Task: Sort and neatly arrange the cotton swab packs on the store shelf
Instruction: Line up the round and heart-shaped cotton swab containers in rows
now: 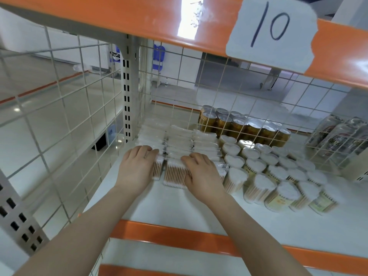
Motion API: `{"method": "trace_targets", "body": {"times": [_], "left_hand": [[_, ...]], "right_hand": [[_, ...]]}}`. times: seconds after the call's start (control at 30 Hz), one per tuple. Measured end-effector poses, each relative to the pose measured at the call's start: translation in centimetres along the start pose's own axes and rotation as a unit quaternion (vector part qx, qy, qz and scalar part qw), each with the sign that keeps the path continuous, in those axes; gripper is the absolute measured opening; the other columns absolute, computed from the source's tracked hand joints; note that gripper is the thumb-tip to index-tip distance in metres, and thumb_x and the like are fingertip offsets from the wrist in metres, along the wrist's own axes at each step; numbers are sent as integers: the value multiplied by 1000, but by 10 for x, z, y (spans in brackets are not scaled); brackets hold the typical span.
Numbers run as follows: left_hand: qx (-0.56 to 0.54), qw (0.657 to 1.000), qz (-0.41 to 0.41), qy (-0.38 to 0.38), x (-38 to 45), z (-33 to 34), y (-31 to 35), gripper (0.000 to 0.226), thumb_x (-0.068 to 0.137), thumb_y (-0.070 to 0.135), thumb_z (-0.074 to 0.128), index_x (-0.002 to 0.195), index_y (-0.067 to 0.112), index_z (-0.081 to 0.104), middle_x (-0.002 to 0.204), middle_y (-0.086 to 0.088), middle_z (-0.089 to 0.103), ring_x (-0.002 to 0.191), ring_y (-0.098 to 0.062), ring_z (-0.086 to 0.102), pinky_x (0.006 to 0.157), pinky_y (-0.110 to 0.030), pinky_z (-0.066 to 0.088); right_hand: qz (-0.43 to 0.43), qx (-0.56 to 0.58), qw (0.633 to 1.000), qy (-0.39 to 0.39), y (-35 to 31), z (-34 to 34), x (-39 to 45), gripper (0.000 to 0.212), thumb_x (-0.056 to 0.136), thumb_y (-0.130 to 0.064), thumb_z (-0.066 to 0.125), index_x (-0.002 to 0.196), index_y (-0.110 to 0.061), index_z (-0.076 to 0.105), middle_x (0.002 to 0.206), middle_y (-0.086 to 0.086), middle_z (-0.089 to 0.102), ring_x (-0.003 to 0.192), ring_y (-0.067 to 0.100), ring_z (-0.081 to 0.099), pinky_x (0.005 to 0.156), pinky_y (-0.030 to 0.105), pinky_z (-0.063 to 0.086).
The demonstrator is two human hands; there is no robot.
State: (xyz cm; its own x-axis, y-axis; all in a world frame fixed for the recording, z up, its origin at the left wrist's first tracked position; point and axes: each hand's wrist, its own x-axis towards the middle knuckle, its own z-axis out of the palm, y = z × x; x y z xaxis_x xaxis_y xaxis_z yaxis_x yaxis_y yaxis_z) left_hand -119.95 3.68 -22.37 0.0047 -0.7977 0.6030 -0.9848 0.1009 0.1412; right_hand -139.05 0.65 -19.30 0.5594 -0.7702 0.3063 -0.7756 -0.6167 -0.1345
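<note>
Only 1 view, from a head-worn wide-angle camera: it looks forward and down into the shelf (179, 212) from just above its orange front edge, close in, facing the wire-grid back (199, 100).

We take the flat swab packs (179, 144) as our landmark: they lie in rows at the back left of the shelf (179, 208), against the upright post (127, 92). Just right of them stand the heart-shaped swab tubs (278, 172). Behind the packs and to the right, past the wire grid (229, 80), sit the cans (245, 126). Our left hand (137, 168) and right hand (201, 172) rest on the packs' front row.
</note>
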Motion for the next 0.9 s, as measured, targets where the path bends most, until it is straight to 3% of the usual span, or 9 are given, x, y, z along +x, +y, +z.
{"method": "trace_targets", "body": {"times": [0.3,0.4,0.47,0.53,0.63,0.77,0.83,0.9], "left_hand": [[12,999,-17,-49,-4,-13,9,56,41,-2,85,95,3,70,90,-15,67,81,-35,66,70,-44,53],[22,999,-17,-36,-6,-17,10,45,53,3,79,96,3,69,92,-16,66,84,-37,65,72,-45,53],[24,999,-19,-24,-9,-21,13,32,70,16,57,97,4,67,93,-16,65,84,-36,63,72,-43,53],[14,999,-17,-25,-13,-25,17,37,73,24,39,91,7,67,86,-11,63,74,-31,62,66,-38,52],[4,999,-8,-48,-23,-29,27,33,76,27,37,78,10,65,71,-5,60,60,-28,59,53,-32,46],[-6,995,-11,-96,-34,-33,38,32,73,28,38,73,13,65,65,-2,61,54,-25,60,45,-31,44],[-22,993,-20,-116,-40,-37,46,34,74,30,38,79,14,67,70,-2,64,59,-25,63,48,-33,47],[-44,985,-42,-161,-48,-39,56,33,84,30,40,103,17,64,95,-2,65,86,-26,63,68,-35,48]], "right_hand": [[8,5,1000,-11,3,-7,-6,48,89,-11,47,137,-15,42,138,6,40,126,23,35,101,29,29],[6,17,1000,2,2,-7,-8,48,86,-8,49,133,-12,46,134,9,44,122,26,39,98,32,32],[3,25,1000,16,1,-7,-9,46,84,-5,50,129,-9,50,129,12,49,117,29,43,95,35,35],[-1,30,999,30,0,-6,-12,41,81,-3,53,122,-7,55,121,14,54,109,32,49,90,38,39],[-8,36,998,57,-1,-4,-15,35,75,0,59,109,-5,62,105,15,61,93,35,57,78,42,47],[-11,38,995,88,-1,-6,-23,30,71,0,63,100,-7,66,90,12,65,79,33,61,66,38,49],[-9,43,995,94,0,-8,-30,27,71,-1,64,98,-7,66,88,11,65,76,32,61,63,38,51],[-6,47,994,94,4,-10,-42,27,70,0,65,96,-7,67,86,10,65,73,30,61,60,36,52]]}}
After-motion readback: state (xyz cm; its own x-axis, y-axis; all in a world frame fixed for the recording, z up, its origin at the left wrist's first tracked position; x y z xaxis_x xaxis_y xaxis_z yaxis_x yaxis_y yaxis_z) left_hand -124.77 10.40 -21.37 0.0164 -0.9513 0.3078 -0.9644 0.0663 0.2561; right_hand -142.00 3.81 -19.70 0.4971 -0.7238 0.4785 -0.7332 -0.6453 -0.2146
